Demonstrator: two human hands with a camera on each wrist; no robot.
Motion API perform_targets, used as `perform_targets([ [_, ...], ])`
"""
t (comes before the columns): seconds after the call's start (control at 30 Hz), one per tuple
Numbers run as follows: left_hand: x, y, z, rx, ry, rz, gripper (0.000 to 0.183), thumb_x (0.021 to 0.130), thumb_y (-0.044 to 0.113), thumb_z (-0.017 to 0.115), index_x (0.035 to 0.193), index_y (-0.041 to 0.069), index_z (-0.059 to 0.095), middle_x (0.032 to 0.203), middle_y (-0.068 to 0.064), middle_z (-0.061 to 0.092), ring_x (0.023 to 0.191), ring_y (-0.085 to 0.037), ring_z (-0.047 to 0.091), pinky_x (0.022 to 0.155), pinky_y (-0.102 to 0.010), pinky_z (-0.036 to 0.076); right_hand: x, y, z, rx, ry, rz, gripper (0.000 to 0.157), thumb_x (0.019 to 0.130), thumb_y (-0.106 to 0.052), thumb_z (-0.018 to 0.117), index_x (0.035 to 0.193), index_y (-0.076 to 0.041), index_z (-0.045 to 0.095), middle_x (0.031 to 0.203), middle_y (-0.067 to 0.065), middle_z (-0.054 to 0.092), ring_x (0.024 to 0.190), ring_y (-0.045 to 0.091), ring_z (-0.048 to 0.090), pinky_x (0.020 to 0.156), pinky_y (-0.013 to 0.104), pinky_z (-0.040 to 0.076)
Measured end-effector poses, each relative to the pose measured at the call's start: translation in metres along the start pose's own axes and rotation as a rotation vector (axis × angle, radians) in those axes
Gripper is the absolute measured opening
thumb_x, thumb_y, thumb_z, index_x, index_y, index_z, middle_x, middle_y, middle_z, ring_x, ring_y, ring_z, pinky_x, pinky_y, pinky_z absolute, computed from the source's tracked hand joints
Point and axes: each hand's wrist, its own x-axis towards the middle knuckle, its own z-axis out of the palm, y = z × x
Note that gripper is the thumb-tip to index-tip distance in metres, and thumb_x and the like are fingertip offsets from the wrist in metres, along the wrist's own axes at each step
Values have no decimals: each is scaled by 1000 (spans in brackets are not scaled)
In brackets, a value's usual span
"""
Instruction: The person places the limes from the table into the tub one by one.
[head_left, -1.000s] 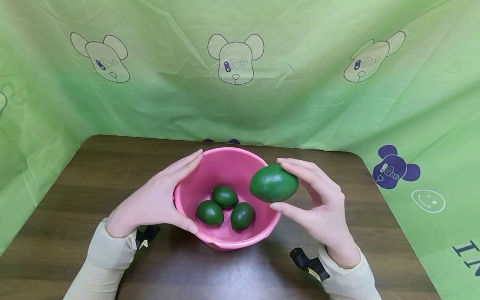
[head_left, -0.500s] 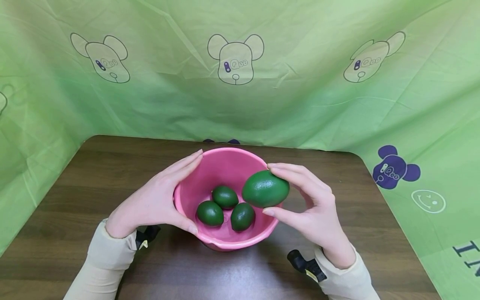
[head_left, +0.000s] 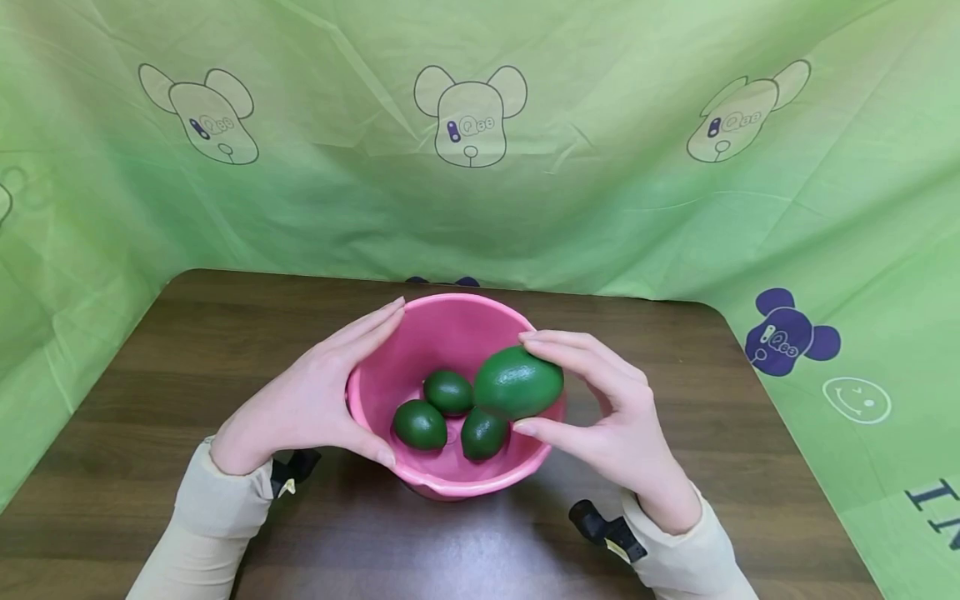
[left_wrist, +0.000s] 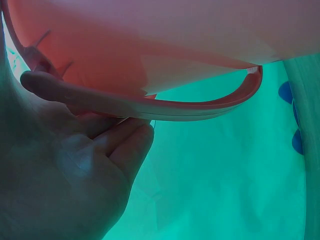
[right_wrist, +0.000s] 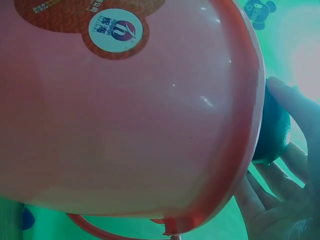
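A pink bucket (head_left: 457,325) stands upright in the middle of the table, its mouth facing my view. My left hand (head_left: 315,392) grips its left side, thumb at the near rim and fingers along the far rim. The left wrist view shows the bucket's curved handle (left_wrist: 180,111) hanging beside that hand. Between thumb and fingertips, my right hand (head_left: 600,408) pinches a glossy green avocado (head_left: 517,382) over the bucket's right rim. Inside lie three more avocados: a left one (head_left: 420,425), a back one (head_left: 448,392) and a right one (head_left: 483,435), partly hidden by the held one.
The brown wooden table (head_left: 225,350) has rounded far corners. Behind and beside it hangs a green printed cloth (head_left: 585,217). A black camera (head_left: 603,531) is strapped at the right wrist, another (head_left: 294,471) at the left. The bucket's wall carries a round label (right_wrist: 117,31).
My right hand has carried the avocado left and slightly nearer me, from the bucket's right edge to further over its mouth. The left hand and bucket have stayed put.
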Motion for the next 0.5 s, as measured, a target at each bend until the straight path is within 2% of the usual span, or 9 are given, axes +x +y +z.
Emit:
perform_targets([
  [0.5, 0, 1, 0, -9, -4, -8, 137, 56, 63, 95, 163, 17, 24, 168, 12, 14, 151, -16, 18, 111, -49, 37, 0, 1, 6, -7, -25, 31, 54, 80, -14, 90, 126, 6, 67, 125, 22, 64, 117, 25, 61, 97, 31, 50],
])
